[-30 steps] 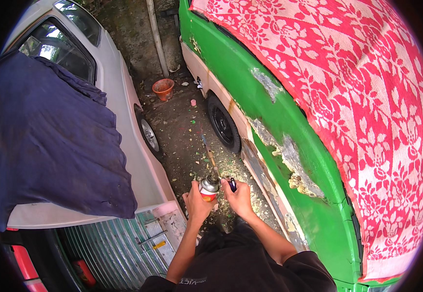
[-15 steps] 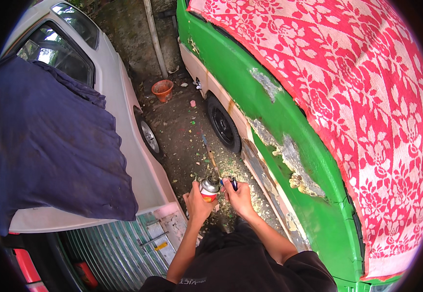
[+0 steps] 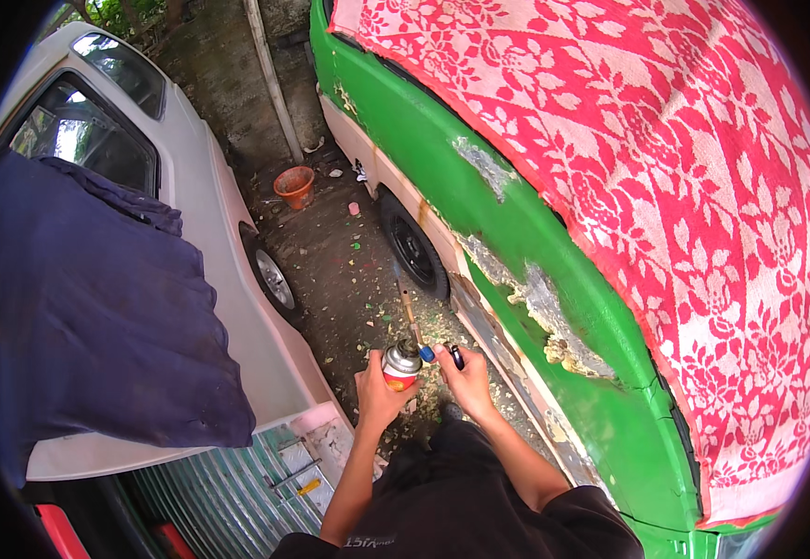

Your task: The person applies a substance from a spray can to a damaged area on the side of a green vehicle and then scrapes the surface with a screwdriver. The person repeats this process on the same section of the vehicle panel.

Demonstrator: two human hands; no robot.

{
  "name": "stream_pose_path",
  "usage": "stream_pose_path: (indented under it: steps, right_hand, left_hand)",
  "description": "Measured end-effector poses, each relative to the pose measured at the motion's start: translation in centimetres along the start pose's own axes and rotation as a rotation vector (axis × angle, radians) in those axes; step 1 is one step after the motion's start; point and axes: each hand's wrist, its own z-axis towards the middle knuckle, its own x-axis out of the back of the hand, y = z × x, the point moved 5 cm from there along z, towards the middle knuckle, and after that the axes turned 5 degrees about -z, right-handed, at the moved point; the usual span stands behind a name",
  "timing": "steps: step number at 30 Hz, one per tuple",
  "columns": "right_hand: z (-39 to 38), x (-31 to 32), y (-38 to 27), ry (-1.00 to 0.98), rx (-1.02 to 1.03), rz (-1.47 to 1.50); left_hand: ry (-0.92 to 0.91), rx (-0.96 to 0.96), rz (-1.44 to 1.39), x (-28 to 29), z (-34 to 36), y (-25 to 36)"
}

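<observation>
Head view, looking down between two parked vehicles. Small gas canister (image 3: 401, 365) — silver top, red and orange body — held upright, capped with a torch head whose thin tan nozzle (image 3: 409, 315) slants up and away toward the ground ahead. Left hand (image 3: 379, 391) wrapped round the canister from below and behind, grip closed on its body, only the upper half of the can showing above the fingers. Right hand (image 3: 463, 384) just beside it, grip pinched narrow on a small dark lighter (image 3: 456, 356), held level with the canister's top. Blue knob (image 3: 427, 353) between the two, touching the torch head, just left of the lighter. Both hands close together, canister directly left of the right grip, nearly touching.

Right of the right grip — green vehicle (image 3: 517, 242) with patches of stripped, flaking paint along its side, black wheel (image 3: 414, 252) ahead, red-and-white floral cloth (image 3: 666, 168) draped over the top. Left of the left grip, white car (image 3: 209, 205) half covered by a dark blue cloth (image 3: 97, 307). Farther ahead, beyond the nozzle, an orange pot (image 3: 294, 184) on dirt ground (image 3: 335, 270) littered with paint chips. Dark sleeves and dark trousers below both grips.
</observation>
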Motion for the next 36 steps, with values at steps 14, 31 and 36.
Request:
stream_pose_path:
  steps: [14, 31, 36]
  right_hand:
    - [7.4, 10.3, 1.6, 0.117, -0.008, 0.226]
    - [8.5, 14.8, 1.8, 0.212, -0.036, 0.281]
    - [8.2, 14.9, 2.0, 0.227, -0.039, 0.3]
  left_hand:
    - [-0.131, -0.02, -0.497, -6.5, 7.7, 3.9]
    - [-0.233, 0.039, -0.585, -11.3, 15.4, 11.9]
    - [-0.307, 0.122, -0.667, -11.5, 16.0, 12.5]
